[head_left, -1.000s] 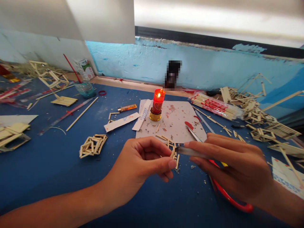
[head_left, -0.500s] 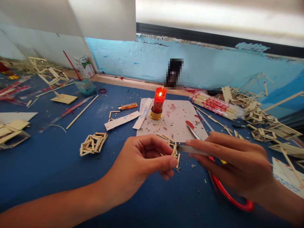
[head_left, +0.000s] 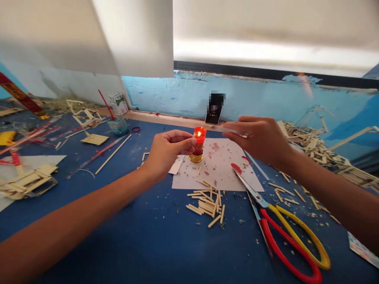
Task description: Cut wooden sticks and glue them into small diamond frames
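No writing reads; my left hand (head_left: 166, 152) pinches beside the lit candle (head_left: 199, 138), my right hand (head_left: 260, 140) grips a pale stick (head_left: 227, 129) past it.

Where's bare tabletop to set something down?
Free: blue table near the front edge, between the left forearm and the stick pile. Crowded: around the candle, by the scissors, and the scrap heap far right.

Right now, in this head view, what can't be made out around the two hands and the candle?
- What the left hand pinches: hidden by its own fingers.
- The pale stick in the right hand: blurred, material unclear.
- Lit red candle: partly behind the left fingertips.
- Dark upright object by the wall: pixelated.
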{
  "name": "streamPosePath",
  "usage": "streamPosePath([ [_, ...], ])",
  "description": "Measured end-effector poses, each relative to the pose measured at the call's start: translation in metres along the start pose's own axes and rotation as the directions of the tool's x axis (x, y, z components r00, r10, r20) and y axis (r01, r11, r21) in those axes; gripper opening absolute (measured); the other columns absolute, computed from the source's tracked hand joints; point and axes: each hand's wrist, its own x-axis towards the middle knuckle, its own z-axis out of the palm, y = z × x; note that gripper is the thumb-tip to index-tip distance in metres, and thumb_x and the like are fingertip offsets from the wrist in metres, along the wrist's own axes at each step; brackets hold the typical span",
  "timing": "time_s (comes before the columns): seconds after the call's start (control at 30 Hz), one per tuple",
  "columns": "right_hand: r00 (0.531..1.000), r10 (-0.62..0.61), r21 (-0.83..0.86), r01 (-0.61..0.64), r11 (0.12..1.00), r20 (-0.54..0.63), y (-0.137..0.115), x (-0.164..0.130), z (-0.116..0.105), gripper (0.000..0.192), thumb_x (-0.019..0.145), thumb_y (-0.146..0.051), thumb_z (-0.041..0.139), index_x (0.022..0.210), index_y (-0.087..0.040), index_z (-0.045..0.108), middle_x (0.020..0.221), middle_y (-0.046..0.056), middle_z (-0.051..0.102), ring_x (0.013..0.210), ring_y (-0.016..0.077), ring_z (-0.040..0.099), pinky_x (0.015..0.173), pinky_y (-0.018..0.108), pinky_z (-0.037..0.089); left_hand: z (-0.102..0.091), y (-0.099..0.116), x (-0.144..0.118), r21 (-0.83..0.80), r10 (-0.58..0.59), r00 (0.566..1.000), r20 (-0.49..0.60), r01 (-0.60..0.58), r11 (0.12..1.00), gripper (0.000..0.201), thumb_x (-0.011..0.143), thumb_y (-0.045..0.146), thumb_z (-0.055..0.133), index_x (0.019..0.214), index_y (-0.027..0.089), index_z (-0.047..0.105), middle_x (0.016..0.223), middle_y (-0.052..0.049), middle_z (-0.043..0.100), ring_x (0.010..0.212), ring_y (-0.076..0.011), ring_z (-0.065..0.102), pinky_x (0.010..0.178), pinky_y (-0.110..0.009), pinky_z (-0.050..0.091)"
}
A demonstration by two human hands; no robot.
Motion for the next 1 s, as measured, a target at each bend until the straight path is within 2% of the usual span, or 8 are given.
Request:
streamPosePath([
  [0.1, 0.999, -0.004, -0.04, 0.006, 0.999, 0.048, 0.009, 0.014, 0.013, 0.024, 0.097, -0.031, 0.067, 0.116, -0.029, 0.081, 0.086, 0.003, 0.076, 0.066, 0.019, 0.066, 0.056, 0.03, 0.036, -0.004, -0.008, 0.014, 0.037, -0.01, 1.0, -0.003, 0.01, 0.999, 0.014, 0.074, 0.023, 0.089, 0.081, 0.018, 0.078, 0.075, -0.004, 0.08, 0.066, -0.0153, 0.074, 0.069, -0.03, 0.061],
  [0.27, 0.997, 0.012, -0.068, -0.007, 0.998, 0.074, 0.011, 0.013, 0.021, 0.025, 0.098, -0.036, 0.064, 0.116, -0.032, 0.081, 0.087, 0.002, 0.076, 0.068, 0.019, 0.066, 0.056, 0.03, 0.033, -0.007, -0.015, 0.015, 0.075, -0.021, 1.0, 0.015, 0.02, 0.997, 0.018, 0.073, 0.027, 0.09, 0.084, 0.017, 0.078, 0.08, -0.006, 0.081, 0.071, -0.0171, 0.075, 0.072, -0.033, 0.061],
  [0.53, 0.993, 0.034, -0.069, -0.027, 0.997, 0.111, 0.006, 0.015, 0.019, 0.025, 0.1, -0.037, 0.06, 0.114, -0.031, 0.081, 0.091, 0.004, 0.077, 0.071, 0.0214, 0.066, 0.056, 0.032, 0.033, -0.006, -0.012, 0.016, 0.113, 0.003, 0.999, 0.032, -0.007, 0.994, 0.016, 0.078, 0.027, 0.086, 0.086, 0.016, 0.077, 0.084, -0.007, 0.082, 0.072, -0.016, 0.074, 0.074, -0.032, 0.06],
  [0.73, 0.994, 0.037, -0.1, -0.026, 0.995, 0.102, 0.002, 0.016, 0.016, 0.024, 0.097, -0.035, 0.067, 0.118, -0.033, 0.08, 0.09, 0.002, 0.076, 0.07, 0.0191, 0.064, 0.055, 0.03, 0.029, -0.006, -0.011, 0.016, 0.141, 0.016, 0.999, 0.041, -0.022, 0.99, 0.015, 0.078, 0.027, 0.086, 0.085, 0.016, 0.077, 0.083, -0.007, 0.081, 0.071, -0.0162, 0.073, 0.072, -0.032, 0.06],
  [1.0, 0.993, 0.03, -0.127, -0.015, 0.992, 0.117, -0.004, 0.015, 0.011, 0.027, 0.1, -0.032, 0.065, 0.123, -0.031, 0.079, 0.093, 0.003, 0.075, 0.072, 0.0175, 0.062, 0.056, 0.03, 0.026, -0.007, -0.007, 0.015, 0.166, 0.01, 0.999, 0.05, -0.018, 0.986, 0.016, 0.077, 0.028, 0.087, 0.084, 0.017, 0.077, 0.081, -0.006, 0.08, 0.069, -0.0152, 0.071, 0.073, -0.033, 0.06],
])
